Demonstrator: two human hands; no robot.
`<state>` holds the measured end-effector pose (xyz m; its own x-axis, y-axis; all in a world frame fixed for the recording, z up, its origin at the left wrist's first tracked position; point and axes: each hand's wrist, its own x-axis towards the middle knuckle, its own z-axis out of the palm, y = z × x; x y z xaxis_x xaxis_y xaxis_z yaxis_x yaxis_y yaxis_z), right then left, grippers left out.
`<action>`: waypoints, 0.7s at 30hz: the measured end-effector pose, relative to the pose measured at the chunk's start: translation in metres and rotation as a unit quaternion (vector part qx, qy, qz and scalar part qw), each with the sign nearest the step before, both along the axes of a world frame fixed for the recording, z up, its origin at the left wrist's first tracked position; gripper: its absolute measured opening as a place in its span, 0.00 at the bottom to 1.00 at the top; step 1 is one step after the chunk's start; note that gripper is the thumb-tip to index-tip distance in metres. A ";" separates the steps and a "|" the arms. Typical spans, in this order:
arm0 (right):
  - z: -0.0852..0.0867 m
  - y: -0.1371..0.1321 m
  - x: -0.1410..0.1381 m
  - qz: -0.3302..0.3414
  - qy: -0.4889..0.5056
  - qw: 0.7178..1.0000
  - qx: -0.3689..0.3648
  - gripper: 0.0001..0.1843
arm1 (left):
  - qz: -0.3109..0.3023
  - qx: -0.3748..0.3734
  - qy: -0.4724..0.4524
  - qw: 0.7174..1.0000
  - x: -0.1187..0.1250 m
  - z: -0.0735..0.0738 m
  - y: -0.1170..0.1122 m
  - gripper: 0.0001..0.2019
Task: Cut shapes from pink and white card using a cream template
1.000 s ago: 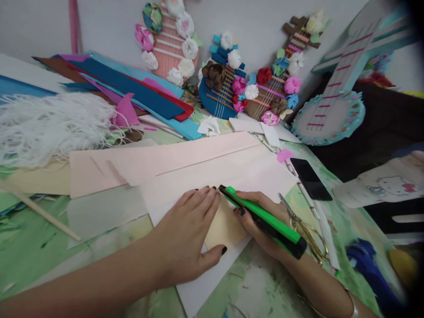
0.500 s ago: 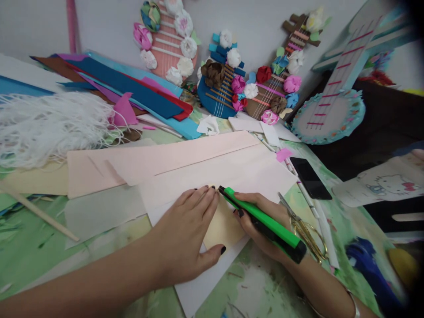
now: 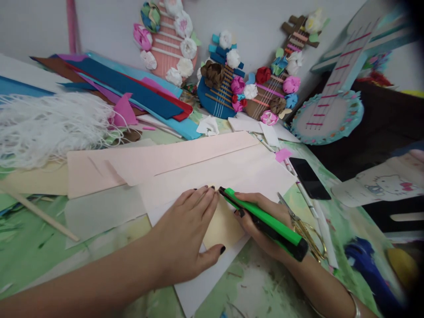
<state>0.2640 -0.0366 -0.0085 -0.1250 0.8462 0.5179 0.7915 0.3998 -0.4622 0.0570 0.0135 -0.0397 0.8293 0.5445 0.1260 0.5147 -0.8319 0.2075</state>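
My left hand (image 3: 187,232) lies flat, fingers stretched, pressing a cream piece of paper (image 3: 227,225) onto a white sheet (image 3: 198,289). In my right hand (image 3: 260,221) is a green and black stapler-like tool (image 3: 268,216), gripped along its length. Its dark tip touches the paper's upper edge, right beside my left fingertips; what lies inside the tip is hidden. Just beyond my hands spread pale pink sheets (image 3: 179,154). Gold-handled scissors (image 3: 308,232) rest by my right wrist, partly covered by it.
White string (image 3: 49,128) and coloured paper strips (image 3: 129,88) pile up at left. Flower-decorated paper guitars (image 3: 218,86) stand along the wall. To the right lie a phone (image 3: 309,178), a blue tool (image 3: 369,269) and a white cup (image 3: 380,183). A wooden stick (image 3: 43,212) lies at left.
Hardly anything differs. The back end of the green tool has shifted very slightly, while its tip and my left hand stay in place.
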 end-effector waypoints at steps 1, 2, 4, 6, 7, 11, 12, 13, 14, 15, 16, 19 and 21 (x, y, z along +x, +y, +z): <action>0.000 0.000 0.000 -0.001 -0.003 1.000 0.006 0.15 | 0.000 0.002 -0.001 1.000 0.000 0.000 0.000 0.42; 0.000 0.000 0.000 -0.003 -0.007 1.000 0.008 0.15 | 0.000 0.002 -0.002 1.000 0.000 -0.001 0.000 0.42; 0.000 -0.001 0.000 -0.014 -0.015 1.000 0.016 0.16 | -0.002 0.000 -0.002 1.000 -0.001 -0.001 0.000 0.42; 0.000 -0.002 0.000 -0.018 -0.018 0.999 0.021 0.15 | -0.003 -0.001 -0.003 1.000 0.000 -0.002 0.000 0.42; -0.001 -0.002 0.000 -0.017 -0.018 0.999 0.021 0.15 | -0.002 0.000 -0.004 1.000 0.000 -0.002 0.000 0.42; -0.002 -0.001 0.000 -0.017 -0.016 1.000 0.017 0.15 | 0.000 0.005 -0.013 1.000 0.001 -0.003 0.000 0.42; -0.002 -0.001 0.000 -0.016 -0.018 1.000 0.018 0.15 | 0.001 0.005 -0.015 1.000 0.002 -0.003 0.000 0.42; -0.002 0.000 0.000 -0.014 -0.020 0.999 0.021 0.15 | 0.003 0.005 -0.015 1.000 0.002 -0.003 0.000 0.42; -0.002 0.000 -0.001 -0.012 -0.023 0.999 0.026 0.15 | 0.004 0.005 -0.015 1.000 0.002 -0.002 0.000 0.42; -0.002 0.000 -0.001 -0.008 -0.027 0.999 0.031 0.15 | 0.005 0.004 -0.013 1.000 0.002 -0.002 0.000 0.42; -0.002 0.000 -0.001 -0.005 -0.029 0.999 0.038 0.15 | 0.006 0.004 -0.010 1.000 0.002 -0.001 0.000 0.43; -0.002 0.000 -0.002 -0.002 -0.035 0.998 0.050 0.15 | 0.002 0.002 -0.001 1.000 0.002 0.000 -0.001 0.43; -0.002 -0.001 -0.002 -0.003 -0.039 0.998 0.053 0.16 | 0.001 0.001 -0.004 1.000 0.001 0.000 0.000 0.43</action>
<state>0.2625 -0.0373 -0.0103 -0.1638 0.7882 0.5932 0.8264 0.4380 -0.3538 0.0582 0.0131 -0.0398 0.8267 0.5467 0.1330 0.5156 -0.8307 0.2099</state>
